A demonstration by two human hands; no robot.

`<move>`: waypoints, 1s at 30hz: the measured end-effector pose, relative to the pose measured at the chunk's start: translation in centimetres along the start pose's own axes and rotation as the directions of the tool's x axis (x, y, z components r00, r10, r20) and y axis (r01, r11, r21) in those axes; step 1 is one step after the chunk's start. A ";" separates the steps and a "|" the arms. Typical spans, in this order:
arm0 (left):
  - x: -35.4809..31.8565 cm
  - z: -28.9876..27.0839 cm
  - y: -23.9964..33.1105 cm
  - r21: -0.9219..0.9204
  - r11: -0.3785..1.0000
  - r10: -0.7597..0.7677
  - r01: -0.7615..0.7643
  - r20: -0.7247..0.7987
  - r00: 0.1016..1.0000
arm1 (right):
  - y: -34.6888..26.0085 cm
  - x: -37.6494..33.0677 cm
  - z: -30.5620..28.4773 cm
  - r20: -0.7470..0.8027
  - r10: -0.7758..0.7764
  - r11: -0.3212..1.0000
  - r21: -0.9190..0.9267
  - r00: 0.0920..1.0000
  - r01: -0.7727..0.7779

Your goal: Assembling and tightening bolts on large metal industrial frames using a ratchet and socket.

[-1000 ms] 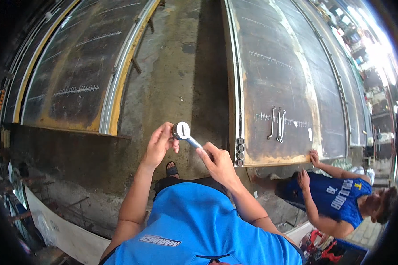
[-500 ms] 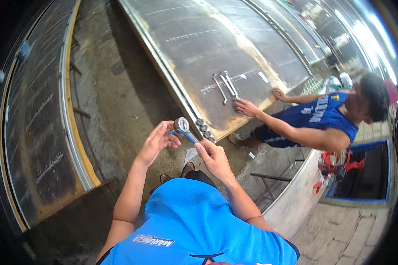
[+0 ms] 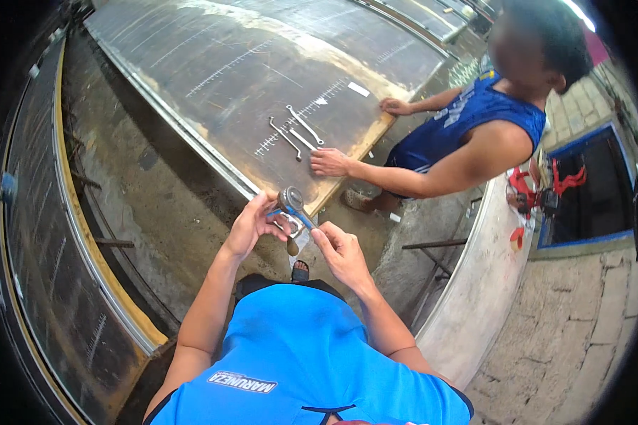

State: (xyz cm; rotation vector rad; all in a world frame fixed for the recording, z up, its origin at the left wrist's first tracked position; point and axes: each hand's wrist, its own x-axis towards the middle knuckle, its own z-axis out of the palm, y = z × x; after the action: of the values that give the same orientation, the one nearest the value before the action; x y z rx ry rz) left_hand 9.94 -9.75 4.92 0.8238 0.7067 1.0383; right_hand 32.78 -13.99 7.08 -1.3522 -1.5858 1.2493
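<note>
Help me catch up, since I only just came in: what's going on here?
A person in a blue shirt holds a ratchet wrench by its handle in the right hand, with the left hand at its round head. Three wrenches lie on a dark tabletop. A co-worker has one hand at the end of one wrench and the other hand at the tabletop's edge.

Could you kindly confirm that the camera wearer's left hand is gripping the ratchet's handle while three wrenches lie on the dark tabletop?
Not quite: the head view shows the wearer's right hand gripping the handle of the ratchet; the left hand is by its round end. Three wrenches do lie on the dark tabletop.
</note>
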 end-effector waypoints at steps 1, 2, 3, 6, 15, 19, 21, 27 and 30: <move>0.8 -0.5 -0.4 -0.013 0.988 -0.152 0.153 0.071 0.986 | 0.1 -0.2 -0.6 -0.025 0.011 1.000 0.017 1.000 -0.010; 1.2 0.6 -0.9 0.036 0.989 -0.146 0.145 0.020 0.989 | 0.3 -0.3 -1.2 -0.041 0.004 1.000 0.003 0.999 -0.004; 1.7 0.4 -1.2 0.054 0.984 -0.169 0.167 0.037 0.985 | 0.6 -0.4 -1.7 -0.056 -0.002 1.000 -0.011 0.998 0.002; 3.4 1.6 -0.9 0.082 0.988 -0.140 0.128 0.168 0.976 | 1.6 -1.1 -2.7 -0.135 0.026 1.000 -0.009 0.990 -0.028; 7.1 0.9 0.8 0.201 0.968 -0.207 0.150 0.304 0.930 | 1.0 -1.9 -0.7 -0.356 0.095 0.995 0.044 0.929 -0.085; 6.6 -0.4 2.0 0.173 0.960 -0.274 0.218 0.449 0.850 | 0.8 -1.5 2.2 -0.378 0.163 0.979 0.179 0.911 -0.101; 5.3 0.1 3.0 0.277 0.940 0.105 -0.198 0.316 0.943 | 0.8 -1.2 4.0 -0.359 0.171 0.967 0.242 0.918 -0.085; 3.2 -4.1 6.0 0.154 0.988 -0.027 -0.025 0.326 0.945 | -2.3 -0.3 8.8 -0.229 0.235 0.859 0.503 0.945 -0.092; 1.9 -4.9 6.2 0.206 0.944 0.197 -0.258 0.277 0.941 | -3.2 -0.3 11.1 -0.092 0.282 0.745 0.648 0.955 -0.158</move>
State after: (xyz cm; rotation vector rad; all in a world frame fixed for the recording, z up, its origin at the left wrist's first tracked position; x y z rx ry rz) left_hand 3.81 -5.13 7.49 1.2493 0.5306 1.0427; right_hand 21.60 -16.79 6.96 -1.1717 -0.7557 1.5658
